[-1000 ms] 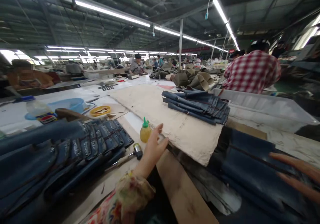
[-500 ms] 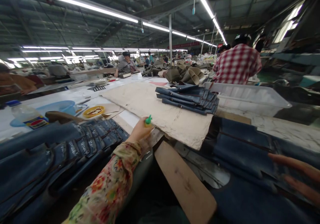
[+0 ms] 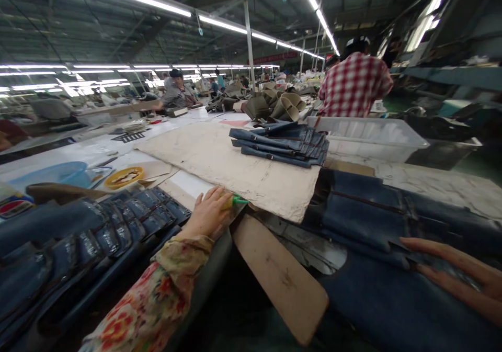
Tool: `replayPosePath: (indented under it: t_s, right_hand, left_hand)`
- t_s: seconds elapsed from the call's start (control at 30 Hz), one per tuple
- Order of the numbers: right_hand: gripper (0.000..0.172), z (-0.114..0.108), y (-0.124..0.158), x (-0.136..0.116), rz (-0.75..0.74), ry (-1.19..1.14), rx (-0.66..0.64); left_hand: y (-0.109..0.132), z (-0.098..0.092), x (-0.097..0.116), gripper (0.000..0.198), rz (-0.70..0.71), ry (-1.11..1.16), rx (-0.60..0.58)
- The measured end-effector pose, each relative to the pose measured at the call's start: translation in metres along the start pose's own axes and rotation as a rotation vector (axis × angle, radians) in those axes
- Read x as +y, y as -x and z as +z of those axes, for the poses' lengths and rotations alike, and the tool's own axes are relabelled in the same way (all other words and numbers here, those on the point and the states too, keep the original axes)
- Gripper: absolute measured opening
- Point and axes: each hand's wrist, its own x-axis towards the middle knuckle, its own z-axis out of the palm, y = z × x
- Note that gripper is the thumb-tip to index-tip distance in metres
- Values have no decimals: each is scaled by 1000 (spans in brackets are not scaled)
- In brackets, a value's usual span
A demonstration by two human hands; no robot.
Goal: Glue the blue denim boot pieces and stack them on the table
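Observation:
My left hand (image 3: 208,212) is closed around a small yellow squeeze bottle (image 3: 234,201) with a green nozzle, tilted so the nozzle points right, at the near edge of a beige felt sheet (image 3: 219,158). My right hand (image 3: 455,273) lies flat with fingers spread on dark blue leather pieces (image 3: 372,211) at the right. A row of overlapping dark blue leather pieces (image 3: 129,221) lies just left of my left hand.
A brown board (image 3: 278,276) slants toward me between my hands. A stack of blue pieces (image 3: 282,143) sits on the felt. A clear plastic bin (image 3: 368,135), a blue bowl (image 3: 55,174) and a yellow dish (image 3: 124,177) stand around. A person in a red checked shirt (image 3: 355,82) stands beyond.
My left hand reached the standing yellow bottle, closed on it and tipped it toward the right. My right hand stayed flat on the blue leather.

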Motion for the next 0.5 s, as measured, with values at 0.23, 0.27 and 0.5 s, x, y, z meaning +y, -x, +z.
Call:
replayPosePath:
  t_s: [0.23, 0.27, 0.5]
  right_hand:
    - [45, 11, 12, 2, 4, 69, -122]
    - [49, 16, 14, 8, -1, 117, -148]
    - [47, 44, 8, 27, -102, 405, -202]
  left_hand:
    - [2, 4, -10, 47, 40, -64, 83]
    - [2, 4, -7, 46, 57, -65, 135]
    - [-1, -8, 60, 37, 411, 165, 385]
